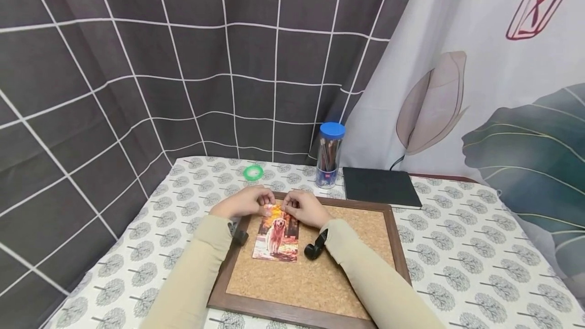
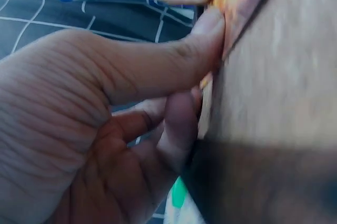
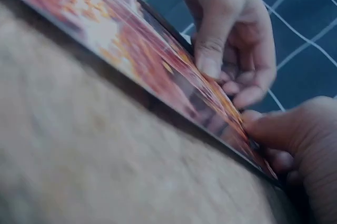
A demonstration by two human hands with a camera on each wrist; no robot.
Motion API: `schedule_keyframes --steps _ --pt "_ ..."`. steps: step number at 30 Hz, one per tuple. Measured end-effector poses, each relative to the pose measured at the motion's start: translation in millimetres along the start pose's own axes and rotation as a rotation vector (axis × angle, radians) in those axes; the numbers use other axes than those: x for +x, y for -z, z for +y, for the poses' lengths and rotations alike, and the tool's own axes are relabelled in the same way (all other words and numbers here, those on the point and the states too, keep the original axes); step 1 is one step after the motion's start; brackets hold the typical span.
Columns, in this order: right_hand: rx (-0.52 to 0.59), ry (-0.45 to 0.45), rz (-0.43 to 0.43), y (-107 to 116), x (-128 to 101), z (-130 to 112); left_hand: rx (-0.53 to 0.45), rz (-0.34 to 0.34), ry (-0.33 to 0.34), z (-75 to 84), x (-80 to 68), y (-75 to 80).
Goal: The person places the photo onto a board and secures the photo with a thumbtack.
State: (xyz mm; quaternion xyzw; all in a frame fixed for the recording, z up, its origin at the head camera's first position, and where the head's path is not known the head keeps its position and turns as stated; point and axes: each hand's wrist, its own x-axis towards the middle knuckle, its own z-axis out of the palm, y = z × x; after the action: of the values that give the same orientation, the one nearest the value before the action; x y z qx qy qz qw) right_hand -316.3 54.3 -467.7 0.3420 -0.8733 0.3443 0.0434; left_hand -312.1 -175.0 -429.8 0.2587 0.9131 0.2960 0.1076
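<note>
A glossy rectangular photo print of a golden dog among orange autumn leaves (image 1: 276, 235) lies flat on a cork pinboard with a dark brown wooden frame (image 1: 361, 248), toward the board's far left part, its long sides running from the far edge toward the near one. Both hands meet at the print's far edge. The left hand (image 1: 244, 202) has its thumb laid on top of the far left corner and its fingers curled under that edge, so it pinches the print; the left wrist view shows the thumb pad (image 2: 208, 37) pressed on the orange corner with a fingertip just beneath. The right hand (image 1: 303, 207) pinches the far right corner in the same way, thumb above and curled fingers below, as the right wrist view shows at the edge of the print (image 3: 158, 71). That far edge looks lifted slightly off the cork; the near edge rests on it.

The cork is tan, grainy and matte; the print is thin, stiff and shiny. The table is covered with a white cloth printed with small grey trees (image 1: 457, 248).

Beyond the far edge of the board stand a clear cylindrical plastic tub of pencils with a blue lid (image 1: 330, 156) and, to its right, a flat black notebook (image 1: 381, 187). A green ring of tape (image 1: 253, 171) lies near the table's far edge, left of the tub. Nothing lies between the hands and the print.
</note>
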Motion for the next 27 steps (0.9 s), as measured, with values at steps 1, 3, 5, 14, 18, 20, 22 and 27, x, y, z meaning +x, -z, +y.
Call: schedule_keyframes --steps 1,3,5,14,18,20,22,27 --pt "-0.007 0.017 0.003 0 0 1 -0.018 -0.003 0.001 -1.3 -0.7 2.4" --pt "-0.013 0.046 0.013 -1 -1 3 -0.061 0.001 0.003 -4.5 -4.8 10.5" --pt "-0.008 0.054 0.013 -1 -2 5 -0.099 0.03 0.023 -9.6 -13.2 22.2" --pt "0.008 0.082 0.023 -3 -1 6 -0.094 -0.023 0.27 -41.9 -81.9 82.7" --pt "0.002 0.063 0.017 -1 1 5 -0.162 -0.105 0.414 -52.2 -97.6 86.7" --pt "-0.003 0.05 0.006 -1 1 5 -0.166 -0.133 0.448 -53.9 -100.3 84.1" --pt "-0.003 0.043 -0.004 -1 1 5 -0.148 -0.155 0.466 -54.1 -100.5 81.4" --pt "0.01 0.043 -0.003 -2 -1 6 -0.089 -0.18 0.47 -51.9 -97.2 78.3"
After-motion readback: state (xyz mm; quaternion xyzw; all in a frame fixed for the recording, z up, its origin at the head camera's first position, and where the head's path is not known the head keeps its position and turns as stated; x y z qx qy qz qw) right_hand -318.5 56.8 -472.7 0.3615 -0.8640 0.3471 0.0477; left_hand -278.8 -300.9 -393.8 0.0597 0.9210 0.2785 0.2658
